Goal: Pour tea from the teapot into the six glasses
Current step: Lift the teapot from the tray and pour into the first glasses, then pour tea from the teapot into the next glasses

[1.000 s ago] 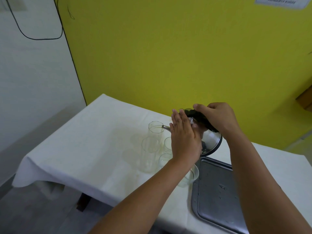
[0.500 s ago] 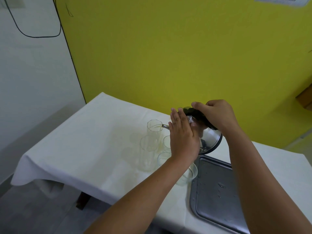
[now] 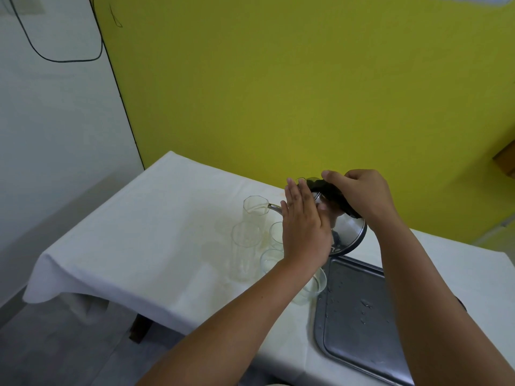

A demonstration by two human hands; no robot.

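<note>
A shiny steel teapot (image 3: 349, 232) is tilted to the left, and my right hand (image 3: 362, 195) is shut on its black handle. Its thin spout (image 3: 274, 208) reaches the rim of the far clear glass (image 3: 255, 211). My left hand (image 3: 303, 228) is flat with straight fingers, pressed against the pot's lid side. Several clear glasses stand in a cluster below the spout: one tall glass (image 3: 246, 240) to the left and two partly hidden glasses (image 3: 276, 232) (image 3: 270, 260) behind my left hand. Another glass (image 3: 313, 288) shows beneath my left wrist.
The glasses stand on a table with a white cloth (image 3: 145, 227), faintly stained near them. A wet metal tray (image 3: 359, 316) lies at the right front, touching the nearest glass. A yellow wall (image 3: 278, 93) runs behind the table. The table's left and front edges drop off.
The teapot, both hands and the glasses hold the same pose relative to each other. Only the camera has shifted slightly.
</note>
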